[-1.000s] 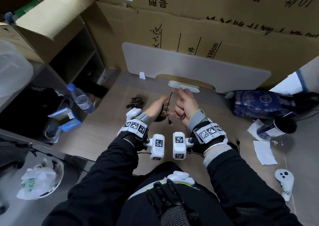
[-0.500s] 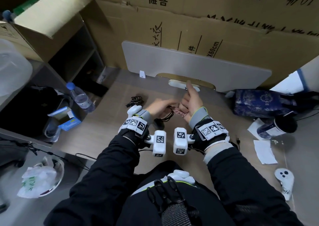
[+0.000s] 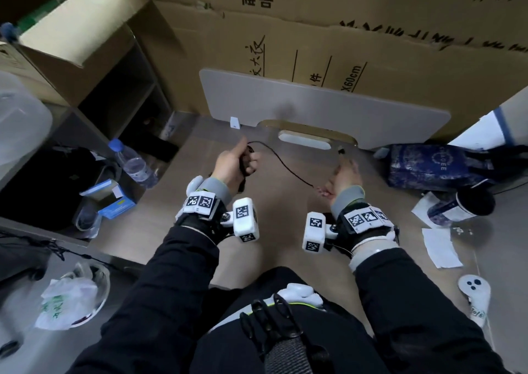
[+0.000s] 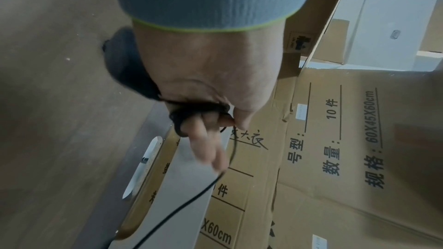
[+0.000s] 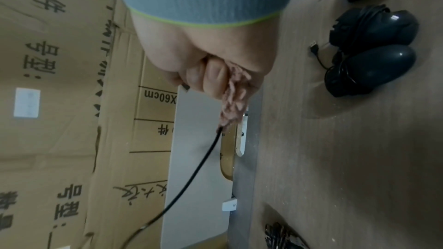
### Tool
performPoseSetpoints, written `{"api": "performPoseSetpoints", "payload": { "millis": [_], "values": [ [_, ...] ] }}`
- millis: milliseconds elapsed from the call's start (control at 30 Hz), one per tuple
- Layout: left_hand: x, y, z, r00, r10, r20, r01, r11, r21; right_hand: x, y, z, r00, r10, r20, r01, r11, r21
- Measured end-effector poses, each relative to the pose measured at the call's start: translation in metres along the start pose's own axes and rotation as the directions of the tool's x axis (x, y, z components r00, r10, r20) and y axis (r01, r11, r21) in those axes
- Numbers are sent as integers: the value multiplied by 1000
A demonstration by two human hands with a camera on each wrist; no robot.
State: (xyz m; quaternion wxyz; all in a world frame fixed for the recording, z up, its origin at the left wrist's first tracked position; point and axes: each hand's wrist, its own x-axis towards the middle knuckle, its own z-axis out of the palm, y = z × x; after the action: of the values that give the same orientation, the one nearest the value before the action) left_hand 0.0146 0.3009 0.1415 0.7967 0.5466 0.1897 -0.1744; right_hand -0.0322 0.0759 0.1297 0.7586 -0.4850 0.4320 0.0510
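Left hand (image 3: 233, 163) tight round a black mouse (image 4: 127, 71), right hand (image 3: 344, 175) tight round its cord (image 5: 189, 178); green stuff (image 3: 43, 10) in the open cardboard box (image 3: 85, 30).

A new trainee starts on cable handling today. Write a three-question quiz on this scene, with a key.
1. True or false: the right hand is empty.
2. What does the left hand grip? A) a stapler B) a black mouse C) a phone
3. In the right wrist view, how many other mice lie on the table?

Key
1. False: its curled fingers grip the cable, which runs across to the left hand.
2. B
3. Two, side by side, each with its cord bundled against it.
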Motion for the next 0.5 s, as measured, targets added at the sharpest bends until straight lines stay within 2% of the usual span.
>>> {"api": "performPoseSetpoints", "payload": {
  "millis": [100,200,267,367,433,500],
  "values": [
    [-9,-6,15,994,-21,107,38,986,-163,-9,13,17,993,-1,116,-2,1000,25],
    [-7,-13,23,986,-34,164,58,988,-144,-25,21,39,974,-64,219,64,998,4],
    [-6,-12,26,993,-23,118,27,999,-35,-32,25,49,959,-85,272,103,993,-54],
    [-7,-5,20,995,22,-97,-21,1000,11,-27,23,50,962,-94,257,116,991,-70],
    [0,-3,9,984,7,-180,-28,993,-118,-19,17,42,982,-45,185,54,998,-42],
    [4,0,-1,989,-31,-144,-21,939,-344,-11,16,31,992,-10,128,17,998,-56]
  ]
}}
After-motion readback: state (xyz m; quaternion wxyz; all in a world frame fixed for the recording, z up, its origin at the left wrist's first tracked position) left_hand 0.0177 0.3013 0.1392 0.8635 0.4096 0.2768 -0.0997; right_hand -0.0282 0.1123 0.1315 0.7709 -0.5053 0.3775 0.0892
